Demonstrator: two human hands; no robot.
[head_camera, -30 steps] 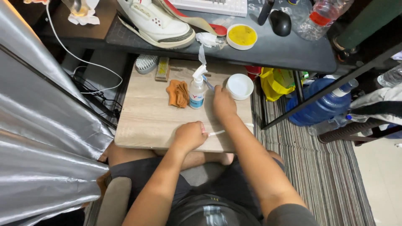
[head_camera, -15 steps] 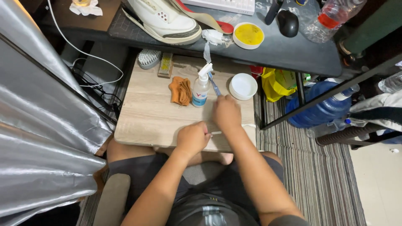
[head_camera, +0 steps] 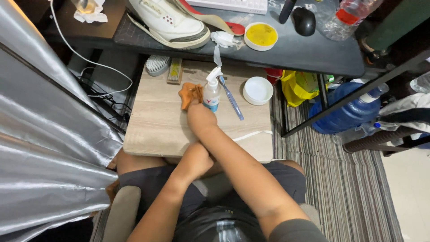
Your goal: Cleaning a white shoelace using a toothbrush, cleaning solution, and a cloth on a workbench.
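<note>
Open wood at the left and near edge, clutter along the far edge

The light wooden lap board (head_camera: 152,123) lies bare on its left half and near strip; the crumpled orange cloth (head_camera: 190,95), clear spray bottle (head_camera: 212,93), blue toothbrush (head_camera: 231,98) and round white lid (head_camera: 257,90) crowd the middle and right, two scrub brushes (head_camera: 165,68) sit at the far-left edge, and the dark desk edge (head_camera: 286,62) overhangs beyond.
</note>
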